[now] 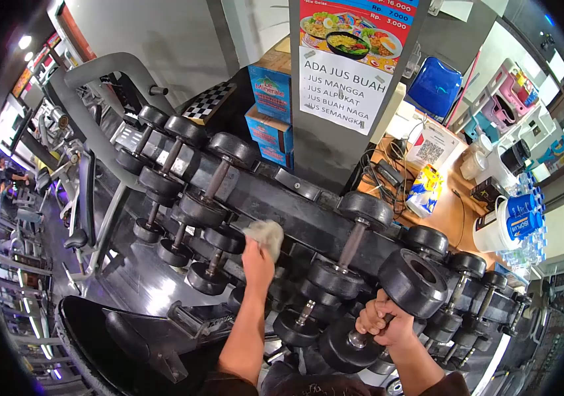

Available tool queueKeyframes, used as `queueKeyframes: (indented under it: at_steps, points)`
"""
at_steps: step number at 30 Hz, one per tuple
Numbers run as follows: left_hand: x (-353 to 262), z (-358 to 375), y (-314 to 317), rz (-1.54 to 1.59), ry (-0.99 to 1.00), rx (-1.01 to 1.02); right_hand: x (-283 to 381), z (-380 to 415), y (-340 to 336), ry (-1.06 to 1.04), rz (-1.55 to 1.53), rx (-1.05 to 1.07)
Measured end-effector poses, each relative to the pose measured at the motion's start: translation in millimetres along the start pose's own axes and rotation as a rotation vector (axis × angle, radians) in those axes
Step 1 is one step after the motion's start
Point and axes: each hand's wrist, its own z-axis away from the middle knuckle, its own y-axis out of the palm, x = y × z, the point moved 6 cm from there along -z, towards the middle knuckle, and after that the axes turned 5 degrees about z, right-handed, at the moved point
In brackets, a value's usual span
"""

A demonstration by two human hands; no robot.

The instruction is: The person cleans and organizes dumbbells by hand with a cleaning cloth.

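In the head view, my left hand (257, 261) is closed around a pale, crumpled cloth (267, 236). The cloth is over the black dumbbell rack (288, 228), at a gap between dumbbells. My right hand (386, 320) grips the handle of a large black dumbbell (414, 282), tilted in front of the rack's right half. One round head is above my fist and the other is below it. Just left of this dumbbell, another black dumbbell (354, 244) rests on the rack. A dumbbell (219, 178) sits on the rack to the left of the cloth.
More dumbbells (457, 290) line the rack at right. A padded black bench (117, 343) stands at lower left, with gym machines (87, 191) beyond. Behind the rack are a pillar with a paper sign (341, 89), blue cartons (270, 96) and a cluttered wooden table (457, 201).
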Motion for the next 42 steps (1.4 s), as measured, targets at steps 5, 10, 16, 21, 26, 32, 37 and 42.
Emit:
queueKeyframes:
  at_steps: [5,10,16,21,26,32,37,42]
  points:
    - [32,0,46,-0.404,0.186,-0.137,2,8,-5,-0.007,0.037,-0.090]
    - [-4,42,42,-0.185,-0.154,0.173,9,13,-13,-0.079,0.015,-0.076]
    - [-101,-79,15,0.004,-0.006,-0.020,9,25,-36,-0.117,0.017,-0.061]
    - [-51,-157,112,-0.235,0.164,0.070,9,42,-58,-0.096,0.003,-0.146]
    - [-28,-125,181,-0.688,0.206,0.279,13,53,-69,-0.072,0.049,-0.173]
    - [-59,-119,172,-0.523,-0.136,0.461,12,44,-82,-0.130,-0.039,-0.240]
    - [-100,-73,146,-0.263,0.054,0.573,7,29,-76,-0.090,-0.066,-0.167]
    - [-91,-94,54,-0.326,-0.066,0.216,-5,34,-80,-0.104,-0.064,-0.185]
